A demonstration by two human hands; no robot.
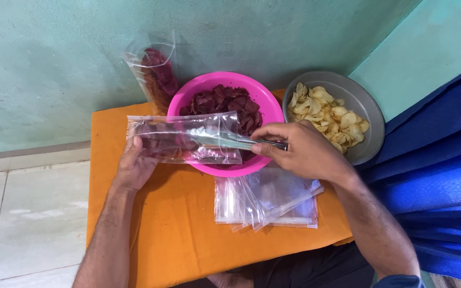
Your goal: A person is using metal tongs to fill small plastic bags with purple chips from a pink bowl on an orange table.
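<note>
Above the round pink plastic bowl (265,98) of dark red chips, the left hand (134,162) grips a clear plastic pouch (185,140), long axis running left to right, mouth toward the right. The right hand (300,149) pinches metal tongs (241,141) reaching inside it. Spare clear pouches (268,200) lie stacked on the orange cloth (177,234); a filled clear bag (156,74) leans against the green wall.

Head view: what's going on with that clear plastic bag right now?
The left hand holds a clear plastic bag sideways over the pink plastic bowl of dark red chips. The right hand pushes metal tongs into the bag's mouth. Empty clear bags lie on the orange cloth.
</note>
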